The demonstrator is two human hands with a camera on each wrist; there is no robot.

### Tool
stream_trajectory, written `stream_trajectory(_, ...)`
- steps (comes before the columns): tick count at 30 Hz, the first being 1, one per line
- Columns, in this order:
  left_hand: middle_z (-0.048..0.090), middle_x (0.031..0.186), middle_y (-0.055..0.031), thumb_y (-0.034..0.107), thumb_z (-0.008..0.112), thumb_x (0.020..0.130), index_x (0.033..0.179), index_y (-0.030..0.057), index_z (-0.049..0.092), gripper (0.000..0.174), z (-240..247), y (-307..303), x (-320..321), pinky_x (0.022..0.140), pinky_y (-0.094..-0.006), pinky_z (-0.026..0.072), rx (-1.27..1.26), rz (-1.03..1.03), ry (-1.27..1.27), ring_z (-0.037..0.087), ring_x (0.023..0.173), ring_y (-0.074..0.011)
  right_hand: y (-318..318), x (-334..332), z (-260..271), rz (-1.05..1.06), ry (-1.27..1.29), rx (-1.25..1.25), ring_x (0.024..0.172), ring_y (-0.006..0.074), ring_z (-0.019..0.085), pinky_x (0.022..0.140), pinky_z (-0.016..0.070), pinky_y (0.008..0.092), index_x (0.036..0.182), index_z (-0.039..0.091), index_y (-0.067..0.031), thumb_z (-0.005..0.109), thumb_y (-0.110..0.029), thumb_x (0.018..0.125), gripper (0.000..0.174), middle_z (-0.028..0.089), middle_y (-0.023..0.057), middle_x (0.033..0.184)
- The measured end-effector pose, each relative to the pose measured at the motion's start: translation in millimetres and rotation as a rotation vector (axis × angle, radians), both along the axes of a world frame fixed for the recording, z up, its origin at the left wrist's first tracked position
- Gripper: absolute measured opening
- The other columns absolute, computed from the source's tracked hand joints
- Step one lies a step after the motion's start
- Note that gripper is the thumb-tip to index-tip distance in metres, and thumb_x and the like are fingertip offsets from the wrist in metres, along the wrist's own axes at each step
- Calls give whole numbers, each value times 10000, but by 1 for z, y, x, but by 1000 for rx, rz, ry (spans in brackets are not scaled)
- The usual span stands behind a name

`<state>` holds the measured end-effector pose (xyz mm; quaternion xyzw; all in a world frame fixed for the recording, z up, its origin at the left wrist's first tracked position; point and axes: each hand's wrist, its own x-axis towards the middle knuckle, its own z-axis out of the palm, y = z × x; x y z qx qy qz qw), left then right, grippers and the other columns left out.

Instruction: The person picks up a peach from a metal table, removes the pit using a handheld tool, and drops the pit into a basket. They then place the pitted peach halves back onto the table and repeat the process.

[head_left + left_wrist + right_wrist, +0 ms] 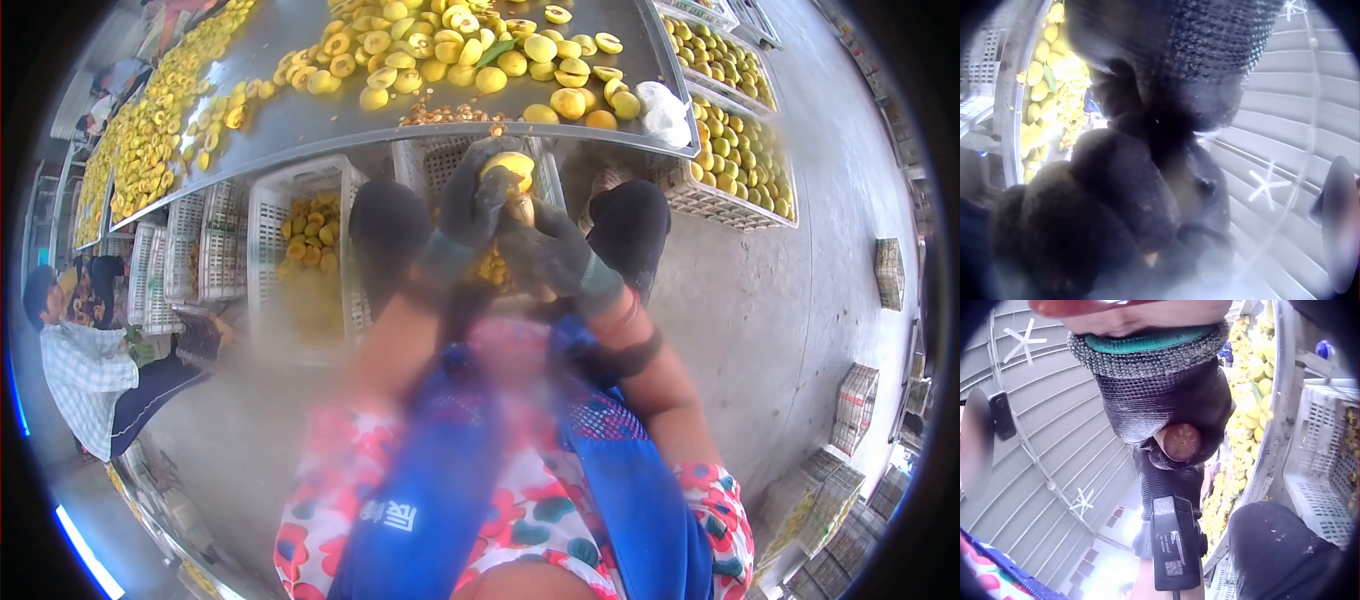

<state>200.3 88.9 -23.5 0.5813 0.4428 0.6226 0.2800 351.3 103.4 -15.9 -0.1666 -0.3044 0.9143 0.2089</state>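
Both hands wear dark knit gloves and meet over a crate at the table's front edge. My left hand (470,205) grips a yellow apricot (513,166), whose upper part shows above the fingers. Close below it, my right hand (552,248) is curled round a tool handle (1182,442); its round brown end sticks out of the fist in the right wrist view, and the tool's working end is hidden. In the left wrist view dark gloved fingers (1097,200) fill the middle and cover the fruit.
A metal table (300,115) carries heaps of whole and halved apricots (420,45), with loose pits (445,115) by its edge. A white bag (664,115) lies at the corner. Crates (740,200) of fruit stand right, another crate (262,240) left. A person (90,370) sits far left.
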Motion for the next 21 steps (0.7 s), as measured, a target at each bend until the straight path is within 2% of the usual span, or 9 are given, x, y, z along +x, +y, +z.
stream_trajectory(2, 594, 1002, -134, 324, 464, 947, 1122, -5, 525, 378, 2, -1, -1, 839, -326, 463, 24, -2, 8, 582, 917, -224, 4, 4, -8, 111, 104, -135, 495, 59, 481, 442, 397, 218, 984, 548, -19, 528, -144, 927, 139, 547, 27, 651)
stream_trajectory(4, 593, 1001, -133, 322, 460, 947, 1119, -6, 527, 377, 1, -2, 0, 844, -327, 460, 27, 8, 0, 581, 919, -223, 0, 7, 7, 37, -23, 81, 486, 63, 482, 432, 394, 220, 992, 543, -21, 525, -141, 928, 137, 542, 28, 644)
stream_trajectory(6, 590, 1010, -132, 325, 457, 947, 1115, -7, 529, 380, -4, -3, 1, 848, -327, 456, 8, 36, -20, 577, 923, -220, -8, -14, -14, -288, -192, 627, 447, 86, 480, 396, 387, 232, 991, 534, -21, 531, -156, 924, 151, 517, 25, 609)
stream_trajectory(8, 590, 1009, -127, 333, 455, 946, 1120, -10, 526, 392, -4, -3, 1, 838, -319, 460, -20, 7, -51, 575, 924, -211, -12, -18, -10, -346, -309, 746, 427, 98, 479, 374, 381, 239, 990, 529, -18, 535, -162, 920, 160, 502, 24, 591)
stream_trajectory(10, 587, 1013, -124, 341, 453, 946, 1126, -12, 522, 402, -3, -1, 0, 829, -313, 463, -22, -28, -64, 572, 926, -203, -11, -5, 24, -126, -369, 447, 427, 100, 479, 365, 376, 239, 991, 529, -14, 537, -156, 914, 161, 498, 27, 590)
stream_trajectory(12, 580, 1021, -124, 346, 448, 947, 1133, -14, 518, 411, -3, -4, -5, 820, -306, 465, -10, -61, -53, 570, 929, -196, 2, -1, 9, 52, -154, 100, 430, 94, 479, 365, 375, 241, 977, 530, -10, 534, -146, 915, 149, 504, 25, 594)
stream_trajectory(14, 579, 1018, -126, 342, 446, 947, 1139, -14, 516, 411, 2, -5, -7, 818, -305, 468, -10, -71, -28, 572, 927, -195, 4, 1, 0, 113, -69, -11, 432, 90, 478, 365, 374, 241, 965, 530, -9, 529, -146, 918, 145, 508, 23, 596)
stream_trajectory(19, 578, 1025, -131, 307, 439, 947, 1147, -16, 514, 386, -1, -6, -10, 818, -307, 474, -9, -69, -20, 577, 925, -202, -10, -5, 26, -20, -339, 426, 418, 96, 473, 351, 370, 244, 955, 521, -16, 525, -173, 921, 161, 502, 23, 591)
stream_trajectory(21, 579, 1030, -131, 288, 436, 948, 1152, -17, 511, 375, -6, -4, -10, 811, -307, 480, 49, -28, 6, 580, 925, -204, -9, -4, 31, 18, -367, 443, 413, 93, 461, 353, 363, 243, 957, 524, -19, 538, -178, 914, 165, 491, 21, 587)
